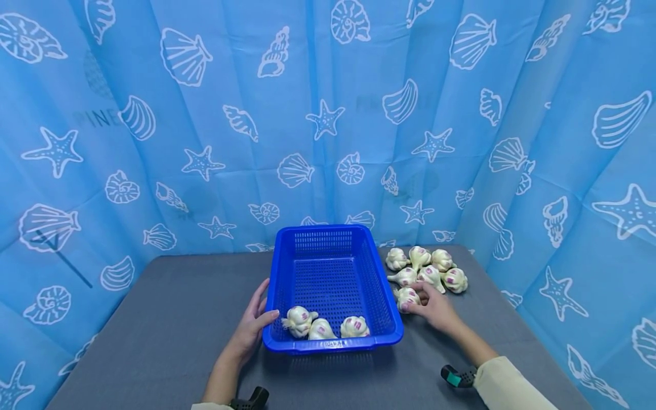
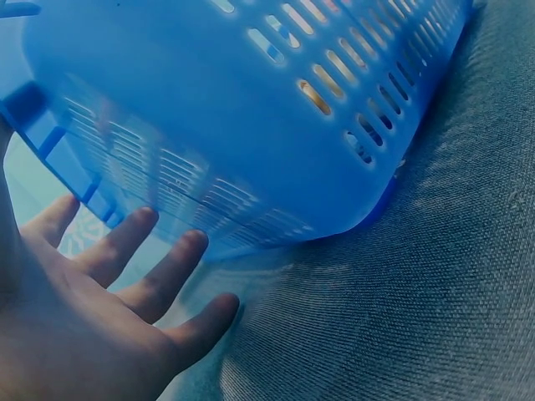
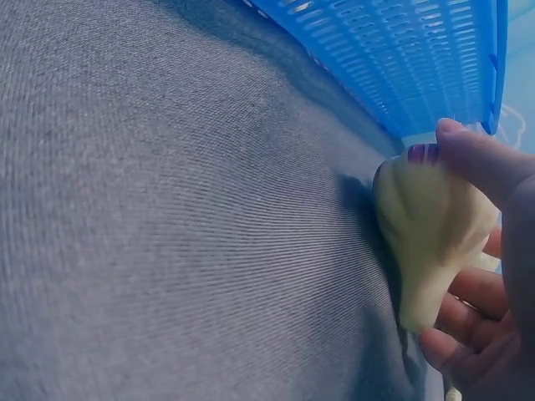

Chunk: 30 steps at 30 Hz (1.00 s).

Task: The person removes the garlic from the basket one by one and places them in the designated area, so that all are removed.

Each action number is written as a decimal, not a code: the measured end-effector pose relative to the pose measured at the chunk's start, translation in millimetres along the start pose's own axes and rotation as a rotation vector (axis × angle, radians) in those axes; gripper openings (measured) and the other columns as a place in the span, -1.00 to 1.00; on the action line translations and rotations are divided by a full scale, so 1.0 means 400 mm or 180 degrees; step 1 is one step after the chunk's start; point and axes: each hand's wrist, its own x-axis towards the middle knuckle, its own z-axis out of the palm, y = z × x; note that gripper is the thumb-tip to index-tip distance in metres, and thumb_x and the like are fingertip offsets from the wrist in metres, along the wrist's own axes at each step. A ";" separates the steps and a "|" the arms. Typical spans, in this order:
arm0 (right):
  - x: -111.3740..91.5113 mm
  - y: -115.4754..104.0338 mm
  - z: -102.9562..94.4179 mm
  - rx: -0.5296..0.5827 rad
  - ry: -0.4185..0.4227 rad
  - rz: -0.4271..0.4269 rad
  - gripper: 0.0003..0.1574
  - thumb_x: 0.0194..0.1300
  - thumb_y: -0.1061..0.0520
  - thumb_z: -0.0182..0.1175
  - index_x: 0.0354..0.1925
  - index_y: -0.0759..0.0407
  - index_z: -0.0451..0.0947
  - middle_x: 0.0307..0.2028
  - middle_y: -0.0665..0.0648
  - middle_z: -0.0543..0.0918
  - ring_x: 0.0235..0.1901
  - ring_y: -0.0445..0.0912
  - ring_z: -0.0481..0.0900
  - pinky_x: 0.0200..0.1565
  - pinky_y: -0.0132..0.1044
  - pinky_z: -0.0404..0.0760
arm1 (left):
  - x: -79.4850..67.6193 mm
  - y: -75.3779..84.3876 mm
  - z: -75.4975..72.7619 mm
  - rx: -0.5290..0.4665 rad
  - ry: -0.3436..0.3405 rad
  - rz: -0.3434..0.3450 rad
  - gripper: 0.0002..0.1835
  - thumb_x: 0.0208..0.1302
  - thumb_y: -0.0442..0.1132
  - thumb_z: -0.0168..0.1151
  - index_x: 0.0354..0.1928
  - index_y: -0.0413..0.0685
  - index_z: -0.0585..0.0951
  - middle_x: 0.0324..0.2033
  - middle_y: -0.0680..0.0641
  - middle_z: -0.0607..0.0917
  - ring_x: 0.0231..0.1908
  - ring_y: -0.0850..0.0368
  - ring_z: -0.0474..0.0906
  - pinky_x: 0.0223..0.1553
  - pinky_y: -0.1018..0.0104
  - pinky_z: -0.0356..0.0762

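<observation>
A blue plastic basket point(image 1: 333, 344) with slotted walls has three garlic bulbs inside along its near end, one of them this bulb point(image 1: 355, 327). My left hand point(image 1: 250, 326) rests at the basket's left side, thumb over the rim. In the left wrist view the fingers point(image 2: 171, 271) are spread and fairly straight beside the outer wall. Just right of the basket, my right hand point(image 1: 435, 307) grips a white garlic bulb point(image 3: 430, 221) with purple marks. Its thumb lies on the bulb and its other fingers are partly hidden behind it.
Several more garlic bulbs point(image 1: 429, 276) lie grouped behind the right hand, at the table's back right. Grey cloth covers the table point(image 1: 195, 319). A blue curtain point(image 1: 328, 142) with white shell prints hangs right behind and around it.
</observation>
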 end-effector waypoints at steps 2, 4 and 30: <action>0.000 0.002 0.000 -0.0039 0.0005 -0.0023 -0.37 0.09 0.10 0.46 0.07 0.33 0.48 -0.24 0.21 0.66 -0.28 -0.01 0.61 -0.33 -0.28 0.56 | 0.000 0.000 0.001 0.0006 0.0002 -0.0007 -0.18 0.34 -0.17 0.14 0.53 0.25 -0.05 0.44 -0.23 0.17 0.36 -0.29 0.17 0.26 -0.29 0.14; -0.001 0.005 -0.001 -0.0072 0.0003 -0.0050 -0.36 0.09 0.09 0.46 0.08 0.33 0.48 -0.23 0.21 0.66 -0.26 -0.01 0.61 -0.31 -0.27 0.57 | 0.000 0.001 0.001 0.0012 0.0003 -0.0006 -0.17 0.34 -0.17 0.14 0.53 0.22 -0.07 0.44 -0.24 0.17 0.36 -0.30 0.17 0.26 -0.30 0.13; -0.004 0.015 -0.017 -0.0098 0.0357 -0.0339 -0.50 0.16 0.13 0.40 0.03 0.33 0.55 -0.28 0.17 0.66 -0.33 0.01 0.61 -0.28 -0.26 0.57 | -0.002 0.003 0.000 0.0007 -0.0001 -0.0005 -0.18 0.34 -0.17 0.14 0.52 0.29 -0.04 0.44 -0.25 0.15 0.36 -0.31 0.15 0.25 -0.29 0.16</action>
